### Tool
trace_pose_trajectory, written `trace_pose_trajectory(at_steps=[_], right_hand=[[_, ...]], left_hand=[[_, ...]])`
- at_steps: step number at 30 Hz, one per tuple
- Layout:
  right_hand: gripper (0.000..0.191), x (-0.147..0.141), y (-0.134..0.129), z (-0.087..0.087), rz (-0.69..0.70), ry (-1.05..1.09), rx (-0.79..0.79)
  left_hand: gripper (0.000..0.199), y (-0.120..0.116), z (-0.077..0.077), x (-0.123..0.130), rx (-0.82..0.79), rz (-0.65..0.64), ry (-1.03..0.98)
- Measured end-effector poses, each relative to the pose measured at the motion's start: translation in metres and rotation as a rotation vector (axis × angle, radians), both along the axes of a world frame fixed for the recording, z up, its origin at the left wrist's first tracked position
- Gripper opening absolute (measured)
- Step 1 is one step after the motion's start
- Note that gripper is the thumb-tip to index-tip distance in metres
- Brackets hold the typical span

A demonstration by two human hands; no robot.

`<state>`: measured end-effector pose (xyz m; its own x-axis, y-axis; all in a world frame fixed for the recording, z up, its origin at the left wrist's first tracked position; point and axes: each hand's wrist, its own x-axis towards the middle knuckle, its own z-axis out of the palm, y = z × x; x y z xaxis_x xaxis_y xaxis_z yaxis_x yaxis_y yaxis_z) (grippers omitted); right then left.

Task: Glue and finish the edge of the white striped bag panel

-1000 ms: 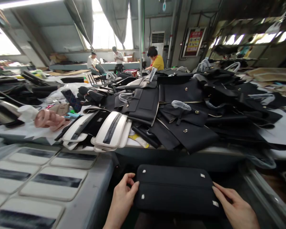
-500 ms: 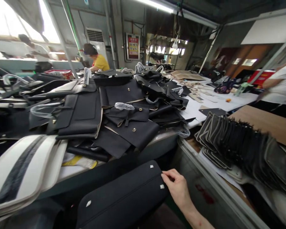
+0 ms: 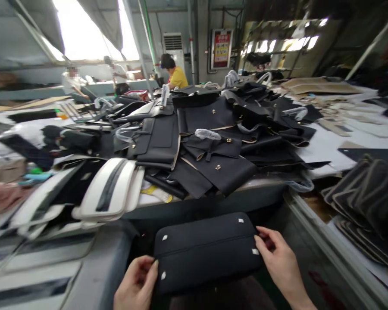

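A black rectangular panel with rounded corners (image 3: 207, 254), like a bag base, is held flat in front of me. A stitched line runs along its middle, and small white tabs stick up near its corners. Pinching its left edge is my left hand (image 3: 137, 282), thumb and fingers closed. My right hand (image 3: 278, 258) grips the opposite edge between thumb and fingers. The panel's underside is hidden. Beyond it, black leather bag pieces (image 3: 213, 146) with gold-coloured clasps and plastic-wrapped handles lie heaped on the table.
White panels with a dark stripe (image 3: 108, 189) are stacked at the left, with more on a grey surface (image 3: 106, 271) below. Grey-edged dark pieces (image 3: 365, 202) stand in a row at the right. Several people work at the back, one in a yellow top (image 3: 178, 77).
My left hand has come into view, holding the panel's left edge. The view has swung left, and the panel now lies more level across it. My right hand keeps its hold.
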<state>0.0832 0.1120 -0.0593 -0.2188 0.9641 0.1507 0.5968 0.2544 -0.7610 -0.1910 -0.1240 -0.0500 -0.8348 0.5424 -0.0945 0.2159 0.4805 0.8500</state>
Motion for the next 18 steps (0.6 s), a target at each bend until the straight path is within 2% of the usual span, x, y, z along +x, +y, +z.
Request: trace_pose_trajectory(at_steps=[3,5,7,12,15,18], right_hand=[[0.034,0.006,0.008,-0.002,0.168,-0.093,0.3],[0.031,0.009,0.014,-0.001,0.306,-0.154,0.488],[0.032,0.012,0.018,0.001,0.416,-0.214,0.595],[0.052,0.019,0.016,-0.002,0.572,-0.354,0.593],[0.061,0.026,0.016,-0.012,0.681,-0.467,0.608],[0.065,0.033,0.02,-0.026,0.815,-0.528,0.685]], left_hand=[[0.026,-0.003,0.015,0.004,0.055,-0.188,0.284],[0.022,-0.007,0.017,0.004,0.079,-0.306,0.382],[0.018,-0.014,0.017,0.003,0.072,-0.375,0.426],[0.033,-0.034,0.011,-0.001,0.012,-0.537,0.651],[0.041,-0.041,0.004,-0.005,0.045,-0.635,0.791],[0.043,-0.045,-0.001,-0.008,0.082,-0.671,0.856]])
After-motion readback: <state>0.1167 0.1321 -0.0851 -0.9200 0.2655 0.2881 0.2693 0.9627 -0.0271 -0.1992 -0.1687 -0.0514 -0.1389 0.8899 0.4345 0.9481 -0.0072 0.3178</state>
